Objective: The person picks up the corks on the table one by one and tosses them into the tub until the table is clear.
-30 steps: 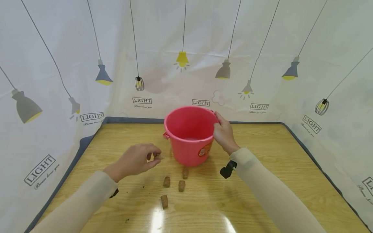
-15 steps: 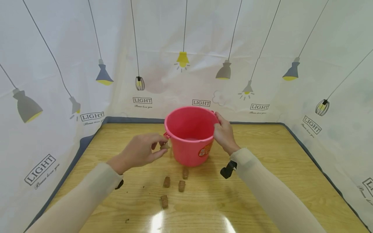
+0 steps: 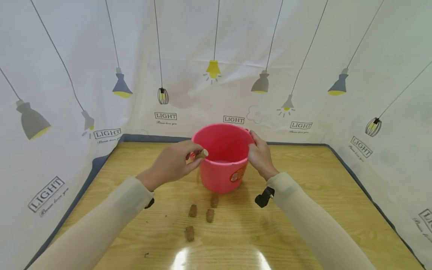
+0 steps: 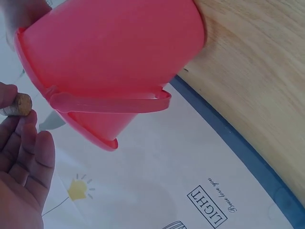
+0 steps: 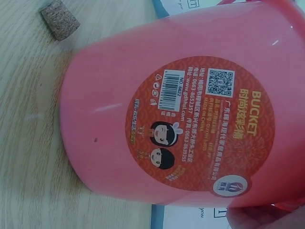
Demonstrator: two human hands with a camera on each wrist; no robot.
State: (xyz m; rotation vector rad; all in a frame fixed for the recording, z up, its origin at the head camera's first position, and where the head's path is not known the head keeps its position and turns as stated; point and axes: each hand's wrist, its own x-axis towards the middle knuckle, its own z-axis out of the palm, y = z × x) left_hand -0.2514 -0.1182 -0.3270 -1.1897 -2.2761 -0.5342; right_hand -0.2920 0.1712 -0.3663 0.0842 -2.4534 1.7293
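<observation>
A pink bucket [image 3: 222, 176] stands on the wooden table, tipped slightly, with a round red label [image 5: 200, 124] on its side. My right hand [image 3: 260, 154] grips the bucket's right rim, thumb on the near side. Between thumb and fingertips my left hand [image 3: 172, 162] pinches a cork [image 3: 201, 154] beside the bucket's left rim, at about rim height. The left wrist view shows that cork [image 4: 20, 105] apart from the bucket wall, and the bucket's handle [image 4: 114, 104] hanging down its side. The bucket's bottom inside is mostly hidden.
Several corks lie on the table in front of the bucket, among them a near cork [image 3: 189, 233] and one cork [image 5: 60, 20] close to its base. A white printed curtain [image 3: 189, 75] surrounds the table [image 3: 297, 195] behind and at both sides.
My left hand has moved up and to the right, carrying the cork from beside the bucket's wall to its left rim. The right hand and the bucket have stayed nearly still.
</observation>
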